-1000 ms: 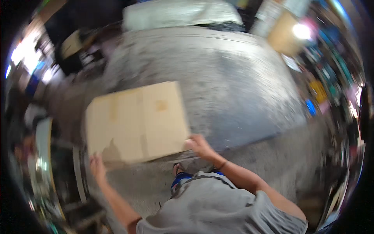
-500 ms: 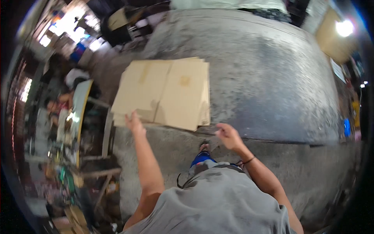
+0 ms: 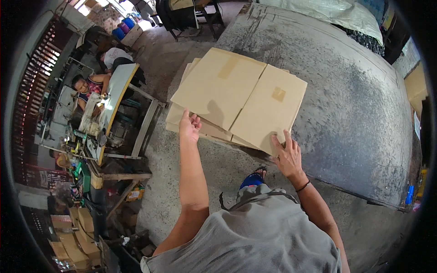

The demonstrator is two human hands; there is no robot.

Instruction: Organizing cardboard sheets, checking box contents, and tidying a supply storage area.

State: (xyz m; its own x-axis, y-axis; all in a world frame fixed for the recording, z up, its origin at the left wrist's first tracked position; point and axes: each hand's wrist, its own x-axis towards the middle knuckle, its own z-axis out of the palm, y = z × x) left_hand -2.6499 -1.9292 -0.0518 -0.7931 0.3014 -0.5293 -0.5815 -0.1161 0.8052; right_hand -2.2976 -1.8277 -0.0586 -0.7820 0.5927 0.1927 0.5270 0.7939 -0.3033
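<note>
Flattened cardboard boxes (image 3: 223, 86) lie in a stack over the near left part of a large grey table. The top one, with tape patches and a seam, is turned askew and overhangs the near edge. My left hand (image 3: 190, 127) is palm up at its near left edge, one digit touching the rim, the other fingers loosely curled and apart from the board. At the near right corner, my right hand (image 3: 287, 154) grips the top box, a digit on its face and others along its side edge. Part of that grip is hidden.
The worn grey table (image 3: 337, 118) spreads away to the right. At left, a person (image 3: 93, 86) sits at a sewing machine table (image 3: 119, 91), with another person behind. Cardboard pieces (image 3: 79, 236) lie at lower left. A white sheet (image 3: 337, 16) covers something at the far edge.
My right hand has moved from beside the stack onto the top box's corner. The top box now sits more askew over the lower ones. The whole view has also turned.
</note>
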